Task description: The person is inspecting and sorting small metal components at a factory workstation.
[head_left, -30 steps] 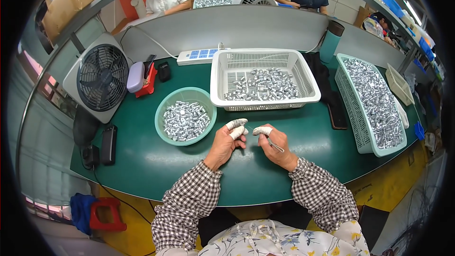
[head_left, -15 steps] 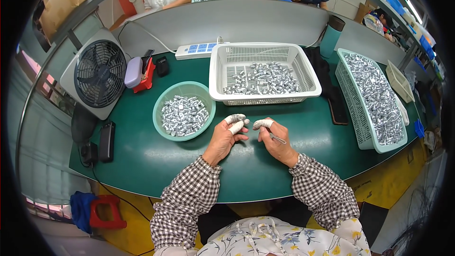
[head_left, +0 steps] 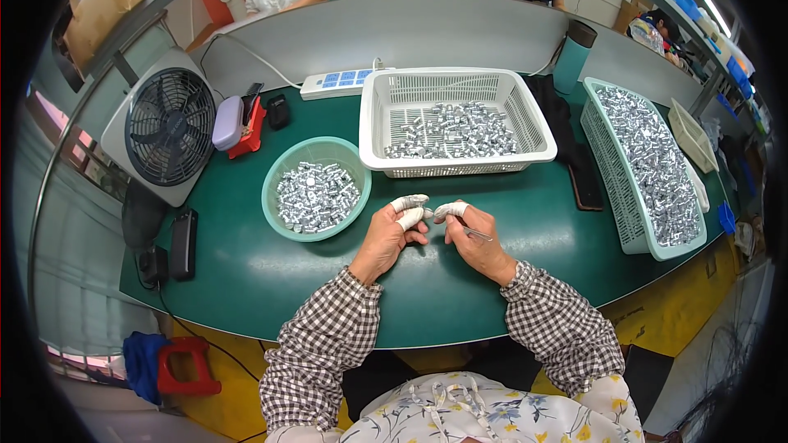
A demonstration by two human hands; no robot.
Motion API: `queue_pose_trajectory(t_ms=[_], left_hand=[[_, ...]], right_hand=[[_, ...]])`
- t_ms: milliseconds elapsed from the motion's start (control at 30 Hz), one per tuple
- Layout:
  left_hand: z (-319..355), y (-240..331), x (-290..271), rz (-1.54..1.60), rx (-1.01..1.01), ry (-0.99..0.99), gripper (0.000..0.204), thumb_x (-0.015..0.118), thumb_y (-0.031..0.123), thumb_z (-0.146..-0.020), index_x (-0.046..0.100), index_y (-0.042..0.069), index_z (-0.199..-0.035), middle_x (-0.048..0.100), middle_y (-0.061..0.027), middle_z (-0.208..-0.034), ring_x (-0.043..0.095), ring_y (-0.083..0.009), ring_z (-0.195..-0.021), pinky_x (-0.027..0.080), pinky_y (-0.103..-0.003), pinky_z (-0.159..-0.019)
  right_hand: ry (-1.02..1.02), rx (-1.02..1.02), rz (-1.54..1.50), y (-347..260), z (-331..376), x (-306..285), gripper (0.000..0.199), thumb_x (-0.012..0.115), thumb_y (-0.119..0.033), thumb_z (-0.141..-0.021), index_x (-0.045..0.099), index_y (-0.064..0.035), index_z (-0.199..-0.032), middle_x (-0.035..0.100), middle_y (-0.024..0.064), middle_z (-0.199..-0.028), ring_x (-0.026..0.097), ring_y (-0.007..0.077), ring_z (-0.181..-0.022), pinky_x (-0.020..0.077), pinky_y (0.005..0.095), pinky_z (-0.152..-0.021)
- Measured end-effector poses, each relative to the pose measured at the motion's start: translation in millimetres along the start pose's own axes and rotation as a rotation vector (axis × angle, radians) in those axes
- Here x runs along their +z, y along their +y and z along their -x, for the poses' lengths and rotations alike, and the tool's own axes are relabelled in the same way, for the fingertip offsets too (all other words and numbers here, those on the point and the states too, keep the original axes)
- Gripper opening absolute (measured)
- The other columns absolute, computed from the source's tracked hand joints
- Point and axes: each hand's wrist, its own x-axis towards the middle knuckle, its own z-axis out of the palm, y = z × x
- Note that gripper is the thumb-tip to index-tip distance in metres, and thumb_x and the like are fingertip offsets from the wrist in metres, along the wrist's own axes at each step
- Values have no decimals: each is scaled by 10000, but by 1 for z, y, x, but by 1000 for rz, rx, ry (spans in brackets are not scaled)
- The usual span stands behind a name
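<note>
My left hand (head_left: 384, 239), with white tape around its thumb and index fingertip, pinches a small silver metal part (head_left: 428, 212) that is mostly hidden. Close beside it on the right, my right hand (head_left: 480, 244) has its taped fingertips nearly touching the part. A thin metal tool (head_left: 478, 235) is gripped in that hand; its rear end sticks out past the knuckles, and its tip is hard to make out. Left of my hands stands a round green bowl (head_left: 268, 212) of small silver metal parts (head_left: 316, 197). Beyond them, a white basket (head_left: 460, 171) holds more of these parts.
At the right a long green basket (head_left: 611, 189) is heaped with silver parts. A dark phone (head_left: 586, 184), a teal bottle (head_left: 572, 66), a power strip (head_left: 335, 84), a fan (head_left: 171, 127) and a black box (head_left: 185, 244) surround the work area. People sit beyond the partition (head_left: 460, 33).
My right hand has shifted slightly left, bringing its fingertips nearer to my left ones. The tool in it has turned a little. My left hand stays nearly in place.
</note>
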Motion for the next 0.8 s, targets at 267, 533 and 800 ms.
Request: queue_pose_trajectory(t_ms=[267,533,800], left_hand=[[-1,-1,0,-31,0,2,292,516,73,-882,470,-44,-1145,583,-97,-913,566,-108,-678,528,-221,-576],[-1,-2,-1,-67,-6,-7,287,524,76,-878,469,-53,-1129,581,-97,-907,567,-115,-660,517,-216,-561],[-2,-3,-1,-77,-2,-16,291,528,79,-876,467,-53,-1128,585,-98,-895,568,-114,-662,516,-213,-554]], right_hand=[[24,-8,-4,2,-1,-1,129,454,27,-831,573,29,-882,614,81,-779,537,94,-517,424,223,-464],[18,29,-14,1,-1,0,101,479,34,-819,572,29,-856,597,90,-762,550,121,-529,445,239,-466],[14,45,-11,1,-1,0,92,485,40,-812,570,29,-844,592,91,-754,549,125,-537,439,245,-474]])
